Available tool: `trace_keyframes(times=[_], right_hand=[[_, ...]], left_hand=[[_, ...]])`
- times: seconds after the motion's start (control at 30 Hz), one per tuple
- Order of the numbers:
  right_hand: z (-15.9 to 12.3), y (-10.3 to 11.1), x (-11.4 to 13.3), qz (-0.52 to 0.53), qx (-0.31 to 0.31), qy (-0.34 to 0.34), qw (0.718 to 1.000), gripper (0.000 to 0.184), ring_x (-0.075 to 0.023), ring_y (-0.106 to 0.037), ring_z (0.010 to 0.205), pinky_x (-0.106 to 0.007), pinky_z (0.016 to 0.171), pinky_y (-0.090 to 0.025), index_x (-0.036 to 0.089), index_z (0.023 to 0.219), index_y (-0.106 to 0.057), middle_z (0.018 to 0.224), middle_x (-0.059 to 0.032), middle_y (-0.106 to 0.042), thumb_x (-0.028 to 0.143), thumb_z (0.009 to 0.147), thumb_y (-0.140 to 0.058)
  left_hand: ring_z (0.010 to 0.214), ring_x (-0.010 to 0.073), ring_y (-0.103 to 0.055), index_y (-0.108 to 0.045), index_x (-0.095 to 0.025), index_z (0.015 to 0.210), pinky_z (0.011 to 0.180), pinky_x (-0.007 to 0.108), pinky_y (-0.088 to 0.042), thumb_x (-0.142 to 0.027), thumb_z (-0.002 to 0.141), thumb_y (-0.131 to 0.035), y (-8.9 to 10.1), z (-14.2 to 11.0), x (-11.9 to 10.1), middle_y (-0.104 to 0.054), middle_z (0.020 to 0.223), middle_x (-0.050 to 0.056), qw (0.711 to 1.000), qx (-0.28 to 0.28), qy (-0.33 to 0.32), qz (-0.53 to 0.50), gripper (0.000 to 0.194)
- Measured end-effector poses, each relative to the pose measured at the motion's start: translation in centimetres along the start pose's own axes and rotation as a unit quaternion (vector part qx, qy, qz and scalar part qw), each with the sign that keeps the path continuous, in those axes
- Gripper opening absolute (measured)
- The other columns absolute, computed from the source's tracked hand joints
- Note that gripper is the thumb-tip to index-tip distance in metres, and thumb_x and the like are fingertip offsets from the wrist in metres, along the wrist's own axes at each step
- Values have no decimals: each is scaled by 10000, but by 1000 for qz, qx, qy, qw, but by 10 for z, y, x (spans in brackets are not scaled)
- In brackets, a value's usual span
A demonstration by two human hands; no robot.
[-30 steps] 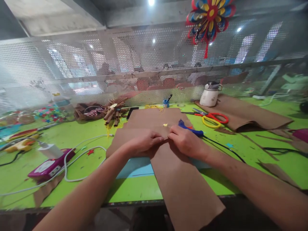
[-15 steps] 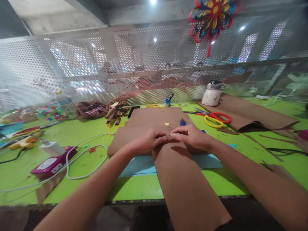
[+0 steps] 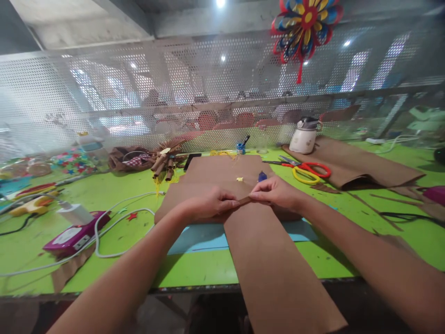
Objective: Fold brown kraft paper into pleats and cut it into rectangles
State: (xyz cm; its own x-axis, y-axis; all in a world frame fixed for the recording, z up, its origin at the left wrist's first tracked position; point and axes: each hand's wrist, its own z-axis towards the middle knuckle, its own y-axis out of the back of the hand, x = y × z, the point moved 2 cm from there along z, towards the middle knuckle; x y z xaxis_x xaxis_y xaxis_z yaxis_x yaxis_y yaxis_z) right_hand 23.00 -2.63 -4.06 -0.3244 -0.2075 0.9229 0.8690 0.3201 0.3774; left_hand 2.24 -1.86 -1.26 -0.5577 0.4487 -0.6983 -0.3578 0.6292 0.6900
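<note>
Mid-table (image 3: pixel 194 273), the left hand (image 3: pixel 212 204) and right hand (image 3: pixel 280 194) both pinch the folded far end of the strip (image 3: pixel 278 264). From their grip its length runs near and rightward, past the edge.

Left of the white flask (image 3: pixel 303 139) I see, over my remote feed, a small blue jar (image 3: pixel 240 149); far left of the flask and nearer my camera, a purple power strip (image 3: pixel 74 235); above the flask, a flower ornament (image 3: pixel 308 18); behind it, a perforated screen (image 3: pixel 208 69).
</note>
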Motion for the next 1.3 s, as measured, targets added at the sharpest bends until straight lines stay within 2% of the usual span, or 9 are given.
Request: trace_keyframes(times=[0.2, 0.47, 0.57, 0.7, 0.87, 1.0, 1.1, 1.2, 1.3], right_hand=[[2, 0, -2, 30, 0, 3, 1000, 354, -66, -384, 457, -220, 438, -279, 129, 720, -662, 493, 54, -460, 479, 679, -703], [2, -1, -2, 57, -1, 6, 998, 367, -61, -384, 406, -214, 411, -289, 145, 656, -603, 463, 67, -451, 499, 668, -701], [1, 2, 0, 31, 5, 11, 999, 353, -68, -407, 419, -218, 425, -313, 138, 678, -608, 482, 56, -484, 483, 693, -681], [-1, 2, 1, -43, 28, 8, 999, 357, -88, -453, 449, -228, 453, -344, 127, 799, -652, 529, 33, -535, 480, 760, -621], [0, -1, 5, -118, 19, 96, 988, 320, -138, -548, 667, -247, 602, -391, 134, 794, -705, 717, -29, -653, 428, 809, -582], [-1, -4, 8, -124, -1, 111, 986, 320, -137, -532, 665, -248, 603, -379, 130, 766, -689, 701, -29, -633, 416, 826, -560], [-2, -7, 10, -138, 0, 121, 983, 342, -114, -481, 618, -233, 550, -340, 134, 712, -650, 643, -4, -566, 430, 844, -539], [-4, -10, 8, -130, 32, 99, 986, 370, -95, -447, 554, -221, 497, -317, 145, 691, -605, 591, 19, -520, 478, 840, -539], [-4, -9, 5, -65, 84, 47, 993, 372, -90, -464, 476, -215, 457, -347, 159, 738, -585, 536, 32, -523, 512, 841, -529]], left_hand=[[502, 90, -393, -510, -167, 732, 476, 216, -283, -487, 887, -412, 0, -1, 1, -450, 584, -30, 1000, -5, -21, 18, 369], [498, 89, -377, -515, -159, 689, 487, 216, -258, -454, 887, -424, 2, -2, -8, -442, 540, -38, 997, -47, -41, 49, 366], [489, 84, -371, -516, -156, 680, 492, 215, -254, -457, 893, -418, 1, -1, -8, -455, 534, -35, 997, -60, -29, 49, 381], [492, 86, -393, -514, -154, 677, 498, 210, -283, -421, 905, -410, 1, 0, -6, -486, 545, -26, 996, -45, -32, 64, 366], [525, 89, -425, -547, -146, 716, 517, 205, -309, -403, 903, -409, 1, 4, -2, -492, 588, -23, 994, -49, -58, 75, 347], [652, 111, -480, -627, -135, 806, 577, 212, -331, -407, 890, -446, -3, 9, -4, -573, 710, 2, 988, -89, -103, 78, 337], [678, 119, -493, -659, -130, 840, 594, 212, -346, -385, 887, -450, -7, 14, -4, -598, 727, 9, 987, -102, -108, 70, 333], [660, 119, -490, -674, -122, 840, 584, 208, -349, -376, 871, -476, -7, 16, -1, -608, 710, 14, 988, -99, -98, 62, 323], [639, 110, -473, -673, -117, 820, 572, 207, -338, -395, 854, -506, -4, 14, 0, -590, 686, 9, 991, -91, -86, 43, 326]])
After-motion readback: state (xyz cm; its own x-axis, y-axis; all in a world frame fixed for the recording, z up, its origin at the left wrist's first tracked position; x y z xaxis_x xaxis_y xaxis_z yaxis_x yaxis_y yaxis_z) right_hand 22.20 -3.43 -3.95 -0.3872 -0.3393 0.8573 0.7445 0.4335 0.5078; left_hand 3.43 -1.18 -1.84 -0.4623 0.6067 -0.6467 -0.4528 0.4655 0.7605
